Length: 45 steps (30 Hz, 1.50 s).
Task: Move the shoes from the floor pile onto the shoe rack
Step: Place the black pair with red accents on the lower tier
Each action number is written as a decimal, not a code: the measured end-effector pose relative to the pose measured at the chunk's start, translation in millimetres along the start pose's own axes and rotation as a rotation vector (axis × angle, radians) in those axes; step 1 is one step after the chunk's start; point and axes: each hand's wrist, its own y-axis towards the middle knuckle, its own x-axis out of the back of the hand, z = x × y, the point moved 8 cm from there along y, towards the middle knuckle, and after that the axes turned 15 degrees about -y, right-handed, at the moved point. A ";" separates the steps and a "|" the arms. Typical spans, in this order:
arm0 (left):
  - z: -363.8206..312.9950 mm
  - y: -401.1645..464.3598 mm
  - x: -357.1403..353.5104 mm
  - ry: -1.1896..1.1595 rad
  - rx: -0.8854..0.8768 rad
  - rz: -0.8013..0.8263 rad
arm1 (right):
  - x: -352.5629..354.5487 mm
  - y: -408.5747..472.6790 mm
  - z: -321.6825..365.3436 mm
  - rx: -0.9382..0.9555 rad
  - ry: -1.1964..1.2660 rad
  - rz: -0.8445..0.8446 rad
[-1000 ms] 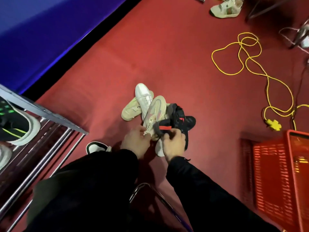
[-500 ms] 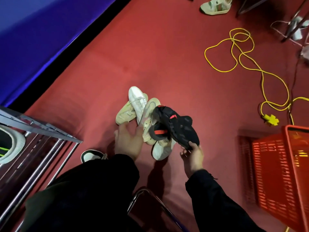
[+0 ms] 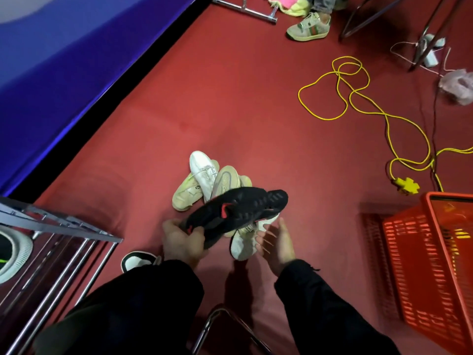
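Note:
A pile of pale shoes (image 3: 204,180) lies on the red carpet in the middle of the view: white and beige sneakers, partly covered. Above them a black shoe with red accents (image 3: 235,213) is held sideways in the air. My left hand (image 3: 183,242) grips its heel end, thumb over the top. My right hand (image 3: 277,243) is just right of the shoe, palm up, fingers spread, holding nothing. The metal shoe rack (image 3: 58,226) stands at the lower left, with a white-soled shoe (image 3: 15,254) on a shelf at the left edge.
A red plastic basket (image 3: 435,265) stands at the right. A yellow cable (image 3: 358,103) with its plug loops across the carpet behind it. Another person's sneaker (image 3: 308,28) is at the top. My own shoe (image 3: 137,260) shows beside the rack. A blue wall runs along the left.
The black shoe passed from my right hand into my left hand and rose off the pile. My right hand let go and opened. The view tilted up, showing more of the far floor.

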 end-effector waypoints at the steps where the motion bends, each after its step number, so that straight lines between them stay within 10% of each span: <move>1: -2.2 -1.3 3.2 -0.063 0.008 -0.035 | -10.1 8.4 -9.1 -0.035 -0.079 -0.026; 6: -3.8 5.3 13.3 -0.530 0.141 -0.067 | -53.4 47.5 -37.4 -0.130 -0.086 -0.082; 19: -14.0 -3.3 1.7 -0.587 0.187 0.012 | -64.9 65.8 -33.2 -0.205 0.105 -0.190; 26: -9.4 -12.0 -16.8 -0.583 0.295 0.125 | -75.7 -16.4 -29.8 0.142 -0.168 -0.045; 35: -76.7 -62.0 23.6 -0.609 -0.073 0.232 | -139.5 -134.6 42.7 0.491 -0.472 0.294; 45: -135.2 -164.7 222.3 -1.019 -0.384 0.149 | -255.9 -275.9 117.7 0.810 -0.909 0.460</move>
